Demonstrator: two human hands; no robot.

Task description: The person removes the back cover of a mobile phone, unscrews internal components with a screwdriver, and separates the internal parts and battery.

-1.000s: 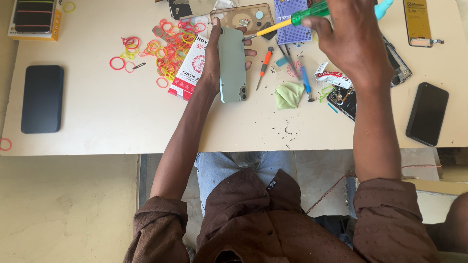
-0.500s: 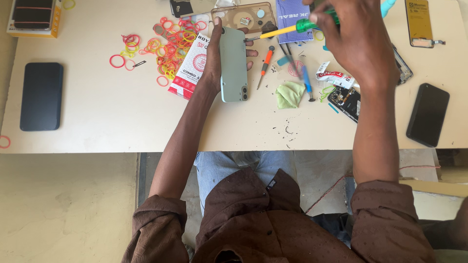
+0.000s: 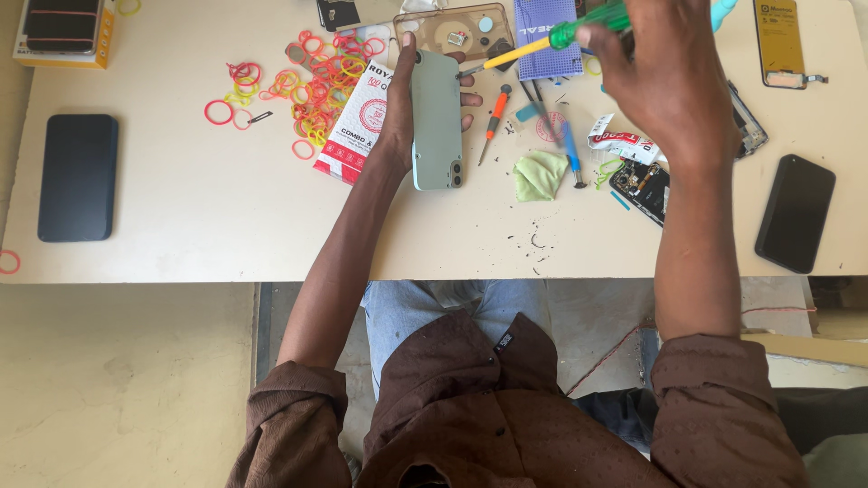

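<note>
My left hand (image 3: pixel 404 110) grips a pale green phone (image 3: pixel 437 119), back side up, its camera end toward me, held just over the table. My right hand (image 3: pixel 660 72) holds a screwdriver with a green handle and yellow shaft (image 3: pixel 551 41), raised above the table. The tip points left at the phone's far end. Beyond the phone lies a clear phone case (image 3: pixel 454 30) with small parts on it. An orange-handled screwdriver (image 3: pixel 493 117) lies just right of the phone.
A red-and-white box (image 3: pixel 362 122) and a heap of coloured rubber bands (image 3: pixel 312 81) lie left of the phone. Dark phones rest at far left (image 3: pixel 78 176) and far right (image 3: pixel 795 212). A green cloth (image 3: pixel 540 174), a blue tool (image 3: pixel 571 158) and an opened phone (image 3: pixel 644 188) sit near the table (image 3: pixel 226 226) edge.
My right hand has drifted slightly right and lower with the screwdriver, whose tip now points at the phone's far end. The left hand and phone have stayed about in place.
</note>
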